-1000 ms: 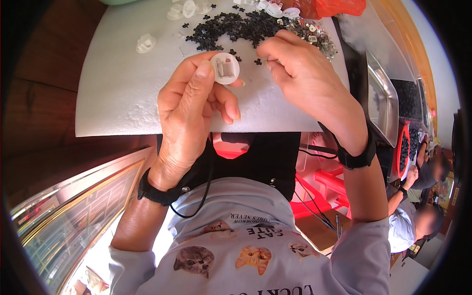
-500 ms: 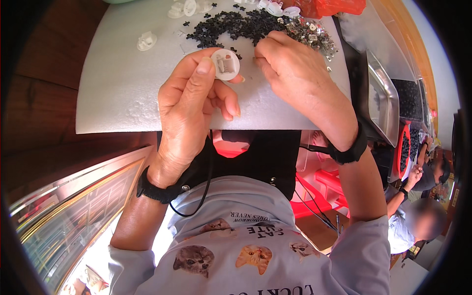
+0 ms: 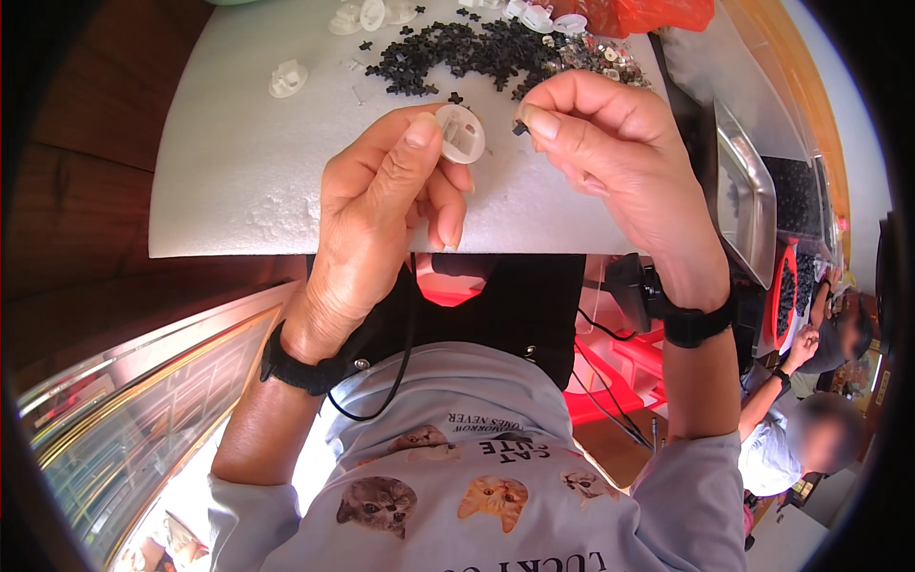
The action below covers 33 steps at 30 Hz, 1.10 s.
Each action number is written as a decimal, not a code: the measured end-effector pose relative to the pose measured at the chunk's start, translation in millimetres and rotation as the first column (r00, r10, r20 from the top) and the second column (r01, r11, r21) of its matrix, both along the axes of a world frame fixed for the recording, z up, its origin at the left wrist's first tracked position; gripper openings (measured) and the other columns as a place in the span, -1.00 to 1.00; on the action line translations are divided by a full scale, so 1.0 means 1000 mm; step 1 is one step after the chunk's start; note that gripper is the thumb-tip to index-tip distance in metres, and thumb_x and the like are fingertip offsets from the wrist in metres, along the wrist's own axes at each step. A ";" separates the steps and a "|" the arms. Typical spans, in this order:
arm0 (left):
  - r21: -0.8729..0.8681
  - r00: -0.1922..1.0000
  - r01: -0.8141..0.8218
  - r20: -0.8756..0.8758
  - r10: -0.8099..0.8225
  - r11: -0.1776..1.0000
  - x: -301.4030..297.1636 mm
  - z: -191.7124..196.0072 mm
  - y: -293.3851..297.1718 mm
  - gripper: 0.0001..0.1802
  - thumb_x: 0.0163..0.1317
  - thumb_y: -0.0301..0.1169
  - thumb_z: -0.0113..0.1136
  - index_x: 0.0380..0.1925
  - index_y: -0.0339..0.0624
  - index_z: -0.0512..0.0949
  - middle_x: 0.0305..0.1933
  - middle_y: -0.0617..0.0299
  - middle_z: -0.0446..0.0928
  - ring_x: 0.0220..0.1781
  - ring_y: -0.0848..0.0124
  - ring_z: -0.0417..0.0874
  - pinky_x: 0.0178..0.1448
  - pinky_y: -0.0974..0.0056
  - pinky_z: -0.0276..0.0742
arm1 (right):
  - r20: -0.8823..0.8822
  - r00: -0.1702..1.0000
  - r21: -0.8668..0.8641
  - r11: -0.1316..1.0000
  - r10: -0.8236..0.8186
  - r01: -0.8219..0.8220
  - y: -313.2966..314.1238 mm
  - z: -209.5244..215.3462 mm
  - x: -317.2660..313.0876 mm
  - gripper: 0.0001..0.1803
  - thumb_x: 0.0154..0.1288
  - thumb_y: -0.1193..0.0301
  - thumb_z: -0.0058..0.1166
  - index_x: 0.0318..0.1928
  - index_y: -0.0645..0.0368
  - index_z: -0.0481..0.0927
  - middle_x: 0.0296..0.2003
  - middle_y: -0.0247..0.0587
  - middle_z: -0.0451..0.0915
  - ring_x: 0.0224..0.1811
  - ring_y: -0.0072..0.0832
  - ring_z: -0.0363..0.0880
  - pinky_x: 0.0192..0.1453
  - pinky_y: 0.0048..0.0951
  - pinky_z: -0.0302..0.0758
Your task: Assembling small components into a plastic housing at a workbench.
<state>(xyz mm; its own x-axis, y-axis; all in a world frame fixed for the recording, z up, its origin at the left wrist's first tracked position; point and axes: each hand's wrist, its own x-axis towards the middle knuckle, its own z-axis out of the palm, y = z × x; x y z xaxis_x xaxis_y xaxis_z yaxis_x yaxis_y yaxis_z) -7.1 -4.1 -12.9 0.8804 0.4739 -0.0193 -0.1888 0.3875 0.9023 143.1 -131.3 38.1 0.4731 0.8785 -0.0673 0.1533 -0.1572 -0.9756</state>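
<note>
Between thumb and fingers, my left hand [image 3: 386,186] holds up a round white plastic part [image 3: 461,134] with a raised, recessed middle. My right hand [image 3: 615,153] pinches a small black plastic piece [image 3: 520,127] at its fingertips, a short way right of the round part and apart from it. Beyond both hands lies a spread-out heap of black cross-shaped pieces [image 3: 457,55]. Small metal pieces [image 3: 610,62] are piled at its right, partly hidden behind my right hand.
A similar white part [image 3: 287,79] lies alone at the left of the pale work surface [image 3: 238,181]. More white parts [image 3: 357,16] and a red plastic bag [image 3: 658,13] lie at the far side. A metal tray [image 3: 745,195] stands at the right, and another person [image 3: 777,439] sits beyond.
My right hand has drawn back from the heap and turned, now showing a black piece in its pinch. My left hand has shifted slightly right and tilted the round white part.
</note>
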 end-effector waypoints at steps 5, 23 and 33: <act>0.041 0.989 0.084 -0.126 -0.078 0.996 0.000 0.003 0.004 -0.50 0.44 -0.05 -0.18 -0.36 -0.31 0.48 -0.62 0.22 0.43 -0.69 0.56 0.39 -0.60 0.48 0.26 | 0.004 1.000 0.064 0.998 0.015 -0.015 0.005 0.001 -0.008 -0.86 0.30 0.41 0.10 -0.24 0.24 0.58 -0.52 -0.53 0.44 -0.50 -0.81 0.28 -0.44 -0.70 0.20; -0.149 0.970 0.147 -0.170 -0.171 0.978 0.002 0.018 0.011 -0.44 0.44 -0.04 -0.19 -0.45 -0.36 0.46 -0.70 0.21 0.38 -0.80 0.51 0.31 -0.72 0.46 0.17 | 0.402 0.916 0.288 0.949 0.003 -0.129 0.024 -0.021 -0.023 -0.98 0.29 0.58 0.06 -0.29 0.28 0.50 -0.39 -0.39 0.43 -0.40 -0.71 0.39 -0.33 -0.65 0.36; -0.057 0.972 0.160 -0.166 -0.167 0.985 0.001 0.008 0.012 -0.43 0.43 0.00 -0.17 -0.47 -0.31 0.48 -0.74 0.27 0.36 -0.80 0.57 0.29 -0.70 0.48 0.13 | 0.608 0.792 0.288 0.944 -0.053 -0.158 0.024 -0.023 -0.026 -0.97 0.28 0.61 0.04 -0.28 0.27 0.48 -0.40 -0.31 0.45 -0.44 -0.68 0.39 -0.39 -0.59 0.36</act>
